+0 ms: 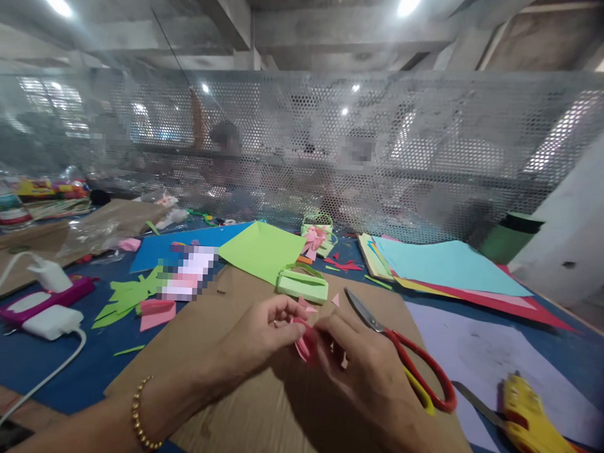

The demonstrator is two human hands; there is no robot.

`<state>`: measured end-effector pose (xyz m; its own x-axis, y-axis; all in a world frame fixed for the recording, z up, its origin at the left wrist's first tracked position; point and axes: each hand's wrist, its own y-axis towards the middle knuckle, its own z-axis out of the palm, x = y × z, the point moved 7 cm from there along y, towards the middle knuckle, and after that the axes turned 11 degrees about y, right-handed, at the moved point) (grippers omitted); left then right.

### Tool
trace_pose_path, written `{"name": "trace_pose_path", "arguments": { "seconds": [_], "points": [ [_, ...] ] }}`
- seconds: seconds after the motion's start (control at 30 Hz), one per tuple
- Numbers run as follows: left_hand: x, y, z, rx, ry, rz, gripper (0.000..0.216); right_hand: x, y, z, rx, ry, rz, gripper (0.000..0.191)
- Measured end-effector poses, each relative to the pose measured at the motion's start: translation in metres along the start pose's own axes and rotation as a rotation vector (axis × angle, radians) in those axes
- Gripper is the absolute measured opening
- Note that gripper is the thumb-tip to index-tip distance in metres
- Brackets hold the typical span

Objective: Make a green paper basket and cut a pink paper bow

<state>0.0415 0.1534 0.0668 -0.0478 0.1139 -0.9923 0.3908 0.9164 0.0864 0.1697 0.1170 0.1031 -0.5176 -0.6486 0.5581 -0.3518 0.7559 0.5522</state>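
Both my hands meet over a brown cardboard sheet (253,418) and pinch a small folded piece of pink paper (304,343). My left hand (262,331), with a gold bead bracelet on its wrist, grips the paper's left side with closed fingers. My right hand (360,369) holds the right side, fingers closed on it. Red-handled scissors (416,365) lie right behind my right hand. A small light-green paper basket (302,284) stands just beyond my hands.
A yellow glue gun (538,427) lies at the right. Coloured paper sheets (445,266) are stacked at the back right, a green sheet (261,248) in the middle. White chargers with cables (52,319) sit at the left. People sit behind a perforated metal screen (386,143).
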Motion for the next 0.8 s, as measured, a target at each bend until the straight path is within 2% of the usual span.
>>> {"name": "trace_pose_path", "arguments": {
  "seconds": [0.07,0.17,0.4,0.5,0.6,0.7,0.8],
  "points": [
    [-0.004,-0.002,-0.001,0.0,0.044,-0.007,0.016,-0.009,0.001,-0.003,-0.01,0.1,0.13,0.019],
    [-0.002,-0.002,-0.002,0.038,0.022,-0.037,0.019,-0.029,0.002,-0.003,-0.008,0.378,0.344,0.022],
    [0.01,0.003,0.001,0.171,-0.152,-0.013,0.029,-0.038,-0.001,0.016,0.041,0.723,0.473,0.04],
    [0.011,0.002,-0.001,0.118,-0.136,-0.024,0.031,-0.041,-0.002,0.014,-0.016,0.744,0.481,0.039],
    [0.005,-0.001,-0.004,0.027,-0.012,-0.037,0.032,-0.046,-0.003,0.008,-0.088,0.731,0.48,0.032],
    [-0.005,-0.007,-0.007,-0.06,0.111,-0.077,0.029,-0.047,-0.003,0.011,-0.079,0.766,0.501,0.028],
    [-0.013,-0.012,-0.008,-0.078,0.162,-0.106,0.027,-0.048,-0.004,0.013,-0.062,0.764,0.521,0.03]
  ]
}}
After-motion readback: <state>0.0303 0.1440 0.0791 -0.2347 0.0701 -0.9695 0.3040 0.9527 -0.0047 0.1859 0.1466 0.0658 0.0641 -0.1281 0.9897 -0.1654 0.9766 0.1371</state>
